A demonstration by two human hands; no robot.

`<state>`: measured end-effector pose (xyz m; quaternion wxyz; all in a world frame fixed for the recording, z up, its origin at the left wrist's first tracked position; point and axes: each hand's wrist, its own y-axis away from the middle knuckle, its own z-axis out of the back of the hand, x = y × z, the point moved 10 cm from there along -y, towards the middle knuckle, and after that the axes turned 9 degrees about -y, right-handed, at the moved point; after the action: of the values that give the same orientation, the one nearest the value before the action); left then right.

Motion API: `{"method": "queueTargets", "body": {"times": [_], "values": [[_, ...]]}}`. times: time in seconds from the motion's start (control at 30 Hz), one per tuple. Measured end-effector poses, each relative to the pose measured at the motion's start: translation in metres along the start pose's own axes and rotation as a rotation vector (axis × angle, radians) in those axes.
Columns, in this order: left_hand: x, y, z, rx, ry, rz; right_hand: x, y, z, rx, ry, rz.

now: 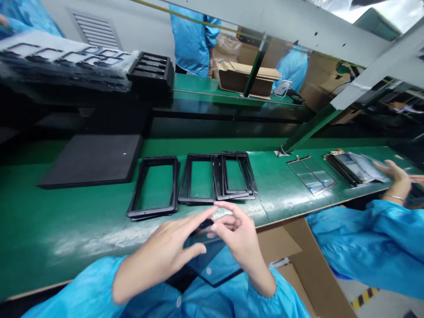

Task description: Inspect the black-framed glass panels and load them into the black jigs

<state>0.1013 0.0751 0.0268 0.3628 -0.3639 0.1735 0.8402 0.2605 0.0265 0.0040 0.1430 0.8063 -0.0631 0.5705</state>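
Observation:
A clear glass panel with a dark border (217, 261) is tilted in front of my body, below the bench edge. My right hand (241, 234) has its thumb and bent fingers closed at the panel's upper edge. My left hand (162, 252) is at the panel's upper left, its fingers stretched out together and its thumb apart. The left fingertips nearly meet the right index finger. Part of the panel is hidden behind my hands. Just beyond them on the green bench lie stacks of black rectangular frames, a left stack (132, 201), a middle stack (195, 201) and a right stack (235, 194).
A flat black slab (96, 159) lies at the bench's left. Glass panels (311, 174) and a panel pile (351, 168) lie to the right, near a co-worker's hand (395, 176). Below stands an open cardboard box (308, 251). A green post (308, 128) rises behind.

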Motion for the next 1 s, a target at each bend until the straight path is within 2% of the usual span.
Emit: {"method": "queueTargets", "body": {"times": [0.07,0.1,0.23,0.33,0.47,0.63,0.73,0.83,0.93,1.0], "values": [[0.002,-0.001,-0.009,0.112,0.100,0.056,-0.007,-0.002,0.004,0.047,-0.010,-0.050],[0.007,0.000,-0.009,0.119,0.186,0.117,-0.009,-0.002,0.012,0.052,0.014,-0.063],[0.041,0.015,0.004,-0.086,0.531,0.362,-0.021,0.003,0.061,-0.031,0.104,-0.106],[0.051,0.024,0.010,-0.229,0.636,0.407,-0.028,0.008,0.084,-0.144,0.020,-0.094],[0.052,0.030,0.012,-0.353,0.675,0.435,-0.019,0.012,0.079,-0.236,0.024,-0.030],[0.051,0.036,0.012,-0.401,0.689,0.490,0.005,0.019,0.064,-0.261,0.143,0.091],[0.053,0.037,0.011,-0.405,0.684,0.492,-0.001,0.023,0.069,-0.296,0.082,0.071],[0.062,0.037,0.009,-0.403,0.677,0.487,-0.009,0.024,0.068,-0.262,0.011,0.064],[0.063,0.032,0.027,-0.476,0.474,0.368,-0.008,0.027,0.065,-0.251,0.011,0.091],[0.045,0.024,0.045,-0.522,0.161,0.197,-0.006,0.029,0.060,-0.241,0.056,0.099]]}}
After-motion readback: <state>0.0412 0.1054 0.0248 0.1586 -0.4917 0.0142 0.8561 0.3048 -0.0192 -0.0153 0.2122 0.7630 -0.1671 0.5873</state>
